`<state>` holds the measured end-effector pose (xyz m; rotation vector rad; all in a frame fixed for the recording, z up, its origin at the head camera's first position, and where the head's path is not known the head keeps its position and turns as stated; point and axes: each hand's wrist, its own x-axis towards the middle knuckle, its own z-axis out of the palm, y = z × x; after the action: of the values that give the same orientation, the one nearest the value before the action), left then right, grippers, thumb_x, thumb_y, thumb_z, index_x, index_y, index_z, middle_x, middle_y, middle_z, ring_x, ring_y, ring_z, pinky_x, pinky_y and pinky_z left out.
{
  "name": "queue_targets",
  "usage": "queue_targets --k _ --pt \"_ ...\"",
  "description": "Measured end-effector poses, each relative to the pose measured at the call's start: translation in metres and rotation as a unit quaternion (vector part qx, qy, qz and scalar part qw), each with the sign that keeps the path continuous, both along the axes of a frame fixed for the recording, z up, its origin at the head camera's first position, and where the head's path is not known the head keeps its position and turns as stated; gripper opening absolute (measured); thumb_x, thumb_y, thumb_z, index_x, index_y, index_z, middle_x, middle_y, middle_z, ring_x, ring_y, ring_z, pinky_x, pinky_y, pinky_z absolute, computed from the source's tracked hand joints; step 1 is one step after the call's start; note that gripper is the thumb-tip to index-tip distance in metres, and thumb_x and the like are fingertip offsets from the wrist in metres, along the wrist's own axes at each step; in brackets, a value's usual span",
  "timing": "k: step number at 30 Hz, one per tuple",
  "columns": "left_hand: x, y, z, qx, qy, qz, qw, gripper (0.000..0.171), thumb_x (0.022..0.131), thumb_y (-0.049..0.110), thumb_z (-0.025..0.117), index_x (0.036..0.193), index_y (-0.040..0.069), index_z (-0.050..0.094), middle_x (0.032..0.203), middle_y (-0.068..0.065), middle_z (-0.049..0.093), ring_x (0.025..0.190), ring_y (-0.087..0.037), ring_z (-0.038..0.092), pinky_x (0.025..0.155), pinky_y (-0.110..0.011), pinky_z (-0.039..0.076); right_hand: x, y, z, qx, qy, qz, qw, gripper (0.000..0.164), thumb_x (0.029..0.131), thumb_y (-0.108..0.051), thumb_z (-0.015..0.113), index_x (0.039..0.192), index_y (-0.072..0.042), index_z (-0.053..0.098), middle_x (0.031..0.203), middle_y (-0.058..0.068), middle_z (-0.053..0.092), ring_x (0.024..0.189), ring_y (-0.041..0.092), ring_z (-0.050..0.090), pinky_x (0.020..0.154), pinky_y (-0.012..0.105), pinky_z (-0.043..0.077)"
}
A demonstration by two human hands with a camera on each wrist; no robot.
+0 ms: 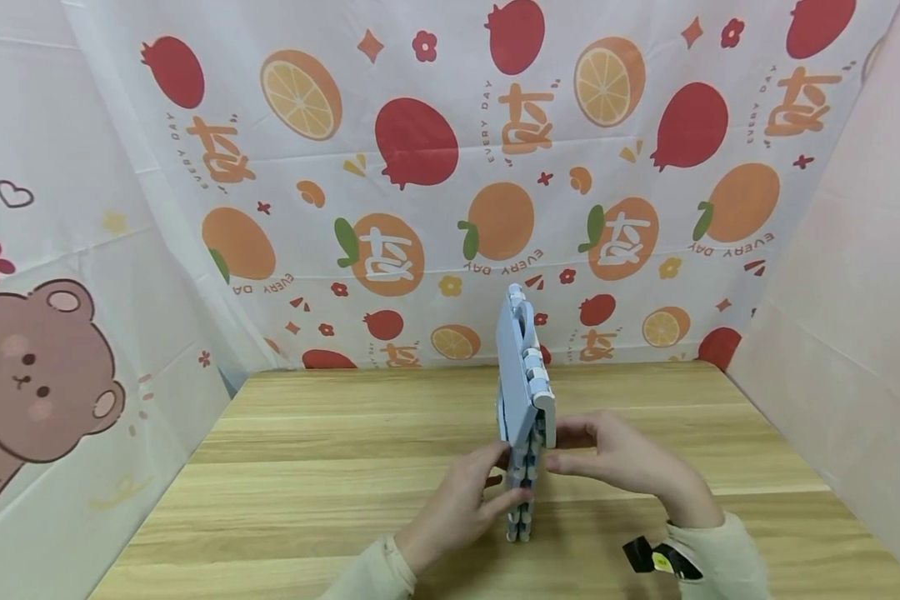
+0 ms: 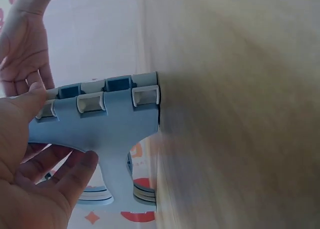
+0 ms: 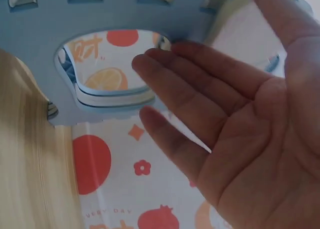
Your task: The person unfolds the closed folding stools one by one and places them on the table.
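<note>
A pale blue plastic folding stool (image 1: 516, 367) with white hinge pieces stands upright and narrow on the table, nearly edge-on in the head view. Its lower near part is gripped by my left hand (image 1: 468, 492). In the left wrist view, that hand's thumb lies along the hinged edge of the stool (image 2: 112, 121), and its fingers reach by the curved cutout. On the stool's right side is my right hand (image 1: 618, 457). The right wrist view shows this hand (image 3: 240, 119) with straight fingers beside the stool's panel (image 3: 30, 44); whether they touch it I cannot tell.
The stool stands on a wood-grain table (image 1: 307, 467). Behind it hangs a white cloth (image 1: 435, 67) printed with fruit, and pale cloths cover the left and right sides. A black strap (image 1: 663, 560) is at the right wrist.
</note>
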<state>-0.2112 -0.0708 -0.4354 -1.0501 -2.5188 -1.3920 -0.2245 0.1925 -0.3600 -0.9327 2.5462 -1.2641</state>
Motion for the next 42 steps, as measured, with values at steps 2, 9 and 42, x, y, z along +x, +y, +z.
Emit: queue_targets --k 2,9,42 --pt "0.000 -0.001 0.000 -0.017 0.025 0.006 0.9995 0.056 0.099 0.027 0.079 0.148 0.016 0.056 0.135 -0.002 0.072 0.119 -0.014 0.070 0.100 -0.037 0.064 0.000 -0.004 -0.001 0.008 0.001 0.000 1.000 0.035 0.100 -0.035 0.077 0.130 -0.017 0.076 0.124 -0.002 0.079 0.114 0.013 0.074 0.101 0.036 0.060" --pt "-0.001 -0.003 0.002 -0.042 0.054 0.006 0.9977 0.068 0.094 0.025 0.083 0.154 0.019 0.052 0.144 0.000 0.070 0.119 -0.012 0.070 0.098 -0.036 0.064 -0.003 -0.021 -0.010 0.034 0.008 -0.010 0.999 0.035 0.096 -0.042 0.081 0.124 -0.020 0.079 0.119 -0.004 0.081 0.105 0.010 0.075 0.095 0.040 0.060" --pt "-0.013 -0.035 0.023 -0.095 0.014 -0.005 0.9954 0.062 0.086 0.024 0.093 0.140 0.010 0.066 0.125 -0.007 0.080 0.104 -0.013 0.079 0.089 -0.032 0.066 -0.013 -0.002 -0.019 0.021 -0.010 0.004 1.000 0.031 0.093 -0.031 0.086 0.114 -0.010 0.079 0.106 0.001 0.082 0.093 0.008 0.076 0.086 0.030 0.062"
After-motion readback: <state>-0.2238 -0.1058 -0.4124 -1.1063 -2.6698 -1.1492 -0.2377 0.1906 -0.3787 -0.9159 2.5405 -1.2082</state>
